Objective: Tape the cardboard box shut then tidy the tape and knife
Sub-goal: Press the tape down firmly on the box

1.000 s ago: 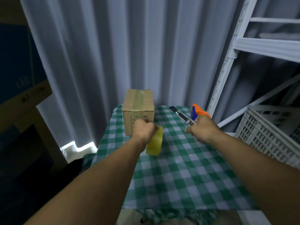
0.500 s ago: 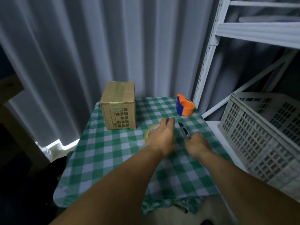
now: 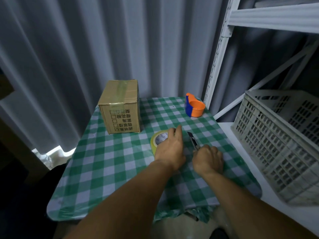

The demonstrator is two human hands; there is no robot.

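A cardboard box (image 3: 121,107) stands upright at the back left of the green checked table (image 3: 107,171), with clear tape running over its top seam and down the front. The yellowish tape roll (image 3: 158,139) lies flat on the cloth in the middle. My left hand (image 3: 170,149) rests on top of the roll, fingers spread over its right side. Just to the right, a black utility knife (image 3: 193,140) lies on the cloth pointing away from me. My right hand (image 3: 208,158) is closed over its handle end.
An orange and blue tape dispenser (image 3: 194,107) sits at the table's back right corner. A white metal shelf frame (image 3: 217,54) rises on the right, with a white slotted plastic crate (image 3: 276,135) on its lower shelf. Grey curtains hang behind the table.
Both hands have come down from in front of the box to the table's middle. The tape roll went from held upright to lying flat, and the knife from raised to lying on the cloth.
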